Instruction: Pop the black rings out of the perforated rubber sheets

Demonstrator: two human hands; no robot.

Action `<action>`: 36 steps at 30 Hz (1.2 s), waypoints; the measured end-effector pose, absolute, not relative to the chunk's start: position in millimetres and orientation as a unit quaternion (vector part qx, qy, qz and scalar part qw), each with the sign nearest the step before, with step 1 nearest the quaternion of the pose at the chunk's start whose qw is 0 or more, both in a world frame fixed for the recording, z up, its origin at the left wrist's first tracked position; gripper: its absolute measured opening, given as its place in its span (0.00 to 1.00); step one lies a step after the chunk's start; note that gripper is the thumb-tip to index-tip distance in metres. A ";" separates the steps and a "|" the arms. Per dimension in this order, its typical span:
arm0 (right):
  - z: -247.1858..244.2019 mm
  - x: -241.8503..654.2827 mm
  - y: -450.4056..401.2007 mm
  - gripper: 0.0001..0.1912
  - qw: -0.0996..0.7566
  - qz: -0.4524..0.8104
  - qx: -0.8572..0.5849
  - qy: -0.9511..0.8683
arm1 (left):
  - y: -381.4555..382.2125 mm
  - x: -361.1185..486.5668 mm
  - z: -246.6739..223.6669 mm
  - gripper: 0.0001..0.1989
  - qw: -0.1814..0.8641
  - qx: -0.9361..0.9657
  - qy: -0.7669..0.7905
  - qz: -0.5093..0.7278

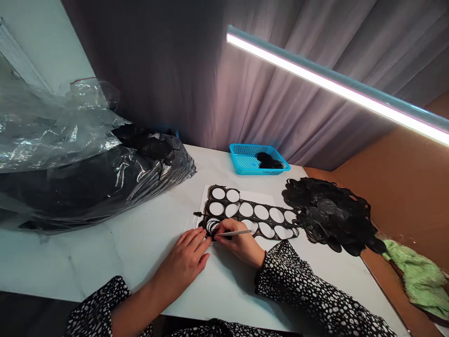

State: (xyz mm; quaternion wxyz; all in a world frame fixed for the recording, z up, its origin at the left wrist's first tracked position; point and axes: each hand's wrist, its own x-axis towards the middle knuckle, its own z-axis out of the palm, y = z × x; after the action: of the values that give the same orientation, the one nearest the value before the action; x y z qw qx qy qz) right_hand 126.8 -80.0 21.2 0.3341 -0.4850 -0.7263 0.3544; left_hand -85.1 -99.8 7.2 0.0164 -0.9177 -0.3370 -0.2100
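Note:
A black sheet with rows of round holes [239, 204] lies on a white board [261, 194] at the middle of the table. My left hand [189, 250] rests flat, fingers stretched out, its fingertips on the sheet's near left corner. Pinched in my right hand [238, 238] is a slim, pale, pen-like tool [233, 232]. Its tip is hidden by my fingers, close to the lower left hole, where a thin black ring [211, 226] shows. Whether the tool is a blade or tweezers I cannot make out.
To the right spreads a heap of black round pieces [328, 208]. A blue basket [242, 171] at the back holds more black pieces. A large clear bag with black material [87, 187] fills the left. A green cloth [417, 276] lies right; a lamp bar [333, 84] hangs above.

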 end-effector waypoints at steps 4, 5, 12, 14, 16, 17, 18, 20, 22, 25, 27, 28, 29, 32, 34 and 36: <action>20.8 125.4 -77.9 0.08 0.330 0.339 -0.484 -0.736 | -100.1 -85.1 4.8 0.15 0.023 -0.916 -0.338 -0.217; 20.6 125.3 -77.5 0.09 0.329 0.333 -0.484 -0.739 | -100.1 -85.0 4.6 0.15 0.023 -0.915 -0.338 -0.220; 3.9 116.7 -90.0 0.04 0.267 0.161 -0.443 -0.841 | -98.7 -84.5 7.5 0.14 0.013 -0.915 -0.331 -0.232; -1.6 115.5 -90.9 0.04 0.265 0.112 -0.435 -0.853 | -97.9 -84.1 8.8 0.14 0.013 -0.915 -0.330 -0.231; -0.5 121.5 -83.4 0.05 0.288 0.103 -0.451 -0.839 | -97.4 -83.7 10.0 0.14 0.011 -0.915 -0.332 -0.232; 3.2 128.0 -76.1 0.06 0.311 0.103 -0.468 -0.821 | -97.4 -83.5 10.3 0.14 0.009 -0.914 -0.333 -0.231; 8.9 136.8 -66.8 0.06 0.343 0.103 -0.492 -0.794 | -97.6 -83.4 10.6 0.15 0.007 -0.914 -0.333 -0.231; 24.0 158.9 -44.8 0.07 0.419 0.107 -0.546 -0.717 | -98.7 -83.7 11.1 0.15 0.006 -0.914 -0.333 -0.233; 39.3 181.1 -23.3 0.09 0.493 0.135 -0.587 -0.628 | -99.7 -84.6 12.1 0.15 0.006 -0.913 -0.332 -0.235; 51.4 199.0 -2.5 0.13 0.543 0.251 -0.606 -0.524 | -97.3 -84.8 17.1 0.15 -0.005 -0.912 -0.335 -0.238; 49.1 195.5 2.0 0.13 0.527 0.328 -0.604 -0.500 | -90.8 -82.3 22.3 0.14 -0.023 -0.910 -0.341 -0.236; 45.3 189.5 1.9 0.13 0.509 0.351 -0.599 -0.509 | -86.2 -80.0 24.8 0.14 -0.029 -0.908 -0.344 -0.237; 40.6 181.5 0.7 0.12 0.492 0.361 -0.590 -0.528 | -80.9 -77.3 26.5 0.15 -0.033 -0.908 -0.345 -0.237; 25.6 154.0 -6.8 0.09 0.445 0.358 -0.536 -0.621 | -66.5 -69.3 25.1 0.17 -0.029 -0.914 -0.329 -0.235; 19.1 139.9 -12.4 0.09 0.405 0.352 -0.507 -0.674 | -61.8 -66.5 18.7 0.15 -0.024 -0.920 -0.318 -0.227; 16.5 132.8 -16.7 0.10 0.369 0.356 -0.498 -0.700 | -61.8 -66.7 10.8 0.14 -0.017 -0.921 -0.320 -0.220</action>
State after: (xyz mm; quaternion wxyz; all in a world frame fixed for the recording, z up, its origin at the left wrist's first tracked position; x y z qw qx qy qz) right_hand 132.8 -16.7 16.5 0.3686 -0.4981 -0.6997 0.3557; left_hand -66.7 -61.8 10.8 -0.0173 -0.9212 -0.3205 -0.2201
